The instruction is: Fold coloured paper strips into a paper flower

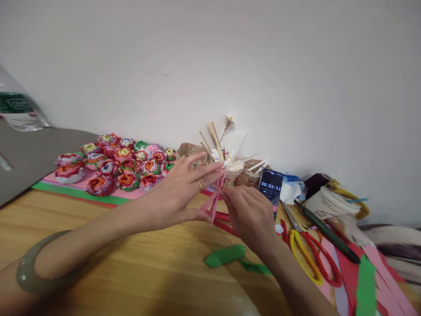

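A folded pink paper piece (pixel 215 197), pinched narrow at its middle, is held up between my hands over the wooden table (pixel 148 250). My left hand (pixel 184 188) spans it, the thumb at its lower end and the long fingertips near its upper end. My right hand (pixel 248 210) has its fingers closed on the right side of its middle. Below lie a folded green paper strip (pixel 225 255) and, partly behind my right hand, red strips (pixel 223 224).
Folded paper flowers (pixel 130 166) cover sheets at the left. Cups with sticks (pixel 215 140) stand by the wall. A phone timer (pixel 271 186), scissors (pixel 305 250), a white tub (pixel 332 202) and paper strips (pixel 365 285) are at the right. A bottle (pixel 19 105) is far left.
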A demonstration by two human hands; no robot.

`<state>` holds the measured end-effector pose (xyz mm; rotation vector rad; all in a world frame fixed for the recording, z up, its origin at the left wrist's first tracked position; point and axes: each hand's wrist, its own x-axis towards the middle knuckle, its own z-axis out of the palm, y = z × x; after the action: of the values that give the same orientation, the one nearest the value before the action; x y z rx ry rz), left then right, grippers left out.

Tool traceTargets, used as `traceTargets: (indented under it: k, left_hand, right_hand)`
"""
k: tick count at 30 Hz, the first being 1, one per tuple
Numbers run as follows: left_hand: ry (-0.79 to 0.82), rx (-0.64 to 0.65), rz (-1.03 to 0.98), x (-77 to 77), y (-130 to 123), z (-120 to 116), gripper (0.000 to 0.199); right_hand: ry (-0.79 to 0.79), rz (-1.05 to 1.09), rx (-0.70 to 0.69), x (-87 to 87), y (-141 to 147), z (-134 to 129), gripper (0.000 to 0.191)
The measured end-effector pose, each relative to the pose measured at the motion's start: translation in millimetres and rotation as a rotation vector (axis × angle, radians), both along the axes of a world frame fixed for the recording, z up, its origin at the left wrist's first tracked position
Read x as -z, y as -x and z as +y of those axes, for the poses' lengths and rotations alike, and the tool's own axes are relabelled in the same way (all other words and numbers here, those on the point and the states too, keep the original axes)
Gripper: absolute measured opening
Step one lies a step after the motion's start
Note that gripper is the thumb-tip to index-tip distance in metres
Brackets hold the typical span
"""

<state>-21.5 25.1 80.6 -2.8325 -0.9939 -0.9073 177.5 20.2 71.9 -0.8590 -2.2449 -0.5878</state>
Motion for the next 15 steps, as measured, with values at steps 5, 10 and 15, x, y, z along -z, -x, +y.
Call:
traceTargets:
  k: [5,10,15]
  left_hand:
    - [-0.123,-0.081,-0.069,-0.1,-4.5,-5.9,0.027]
    - [-0.167,-0.113,-0.072,3.2,-11.4,-10.2,0.014]
    - [-0.186,-0.062,-0.067,5.0,-10.2,-6.9,0.013]
  right_hand:
    - [-0.018,0.0,0.002,0.5,3.4,-2.1,0.016]
    - [0.024,-0.054,-0.044,3.4,5.7,-6.2,0.014]
    - [0.105,-0.052,-0.059,4.4,5.0,-5.8,0.017]
